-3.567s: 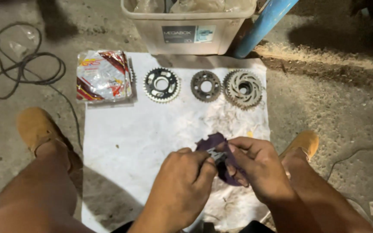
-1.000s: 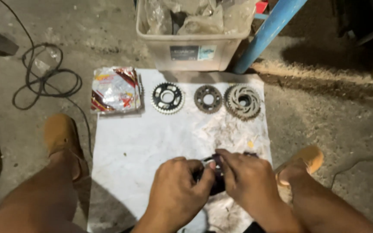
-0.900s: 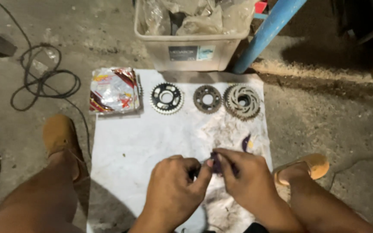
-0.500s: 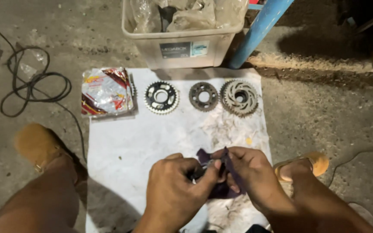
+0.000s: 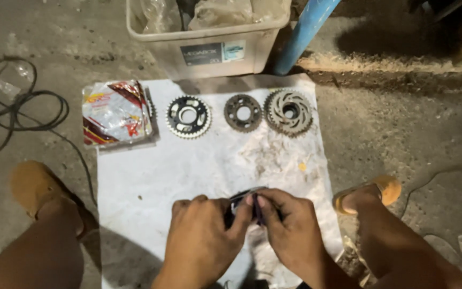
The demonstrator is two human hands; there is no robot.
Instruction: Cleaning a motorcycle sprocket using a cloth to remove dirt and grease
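Note:
My left hand [image 5: 201,241] and my right hand [image 5: 290,230] meet low over a white sheet [image 5: 151,182] on the ground. Together they pinch a small dark part wrapped in a purple cloth [image 5: 244,206]; most of it is hidden by my fingers. Three toothed metal sprockets lie in a row at the sheet's far edge: a black one [image 5: 188,116], a smaller grey one [image 5: 242,112] and a larger silver one [image 5: 289,112]. A flat plastic packet in red and white [image 5: 116,112] lies at the sheet's far left corner.
A beige plastic tub [image 5: 209,37] with crumpled plastic bags stands beyond the sheet, a blue pipe [image 5: 306,32] leaning beside it. A black cable [image 5: 20,109] coils on the concrete at left. My feet in tan sandals, one left [image 5: 38,190], one right [image 5: 372,192], flank the sheet.
The purple cloth, spread out over my fingers half a second ago, is now bunched tight between both hands. The view has shifted slightly; the sprockets and packet have not moved.

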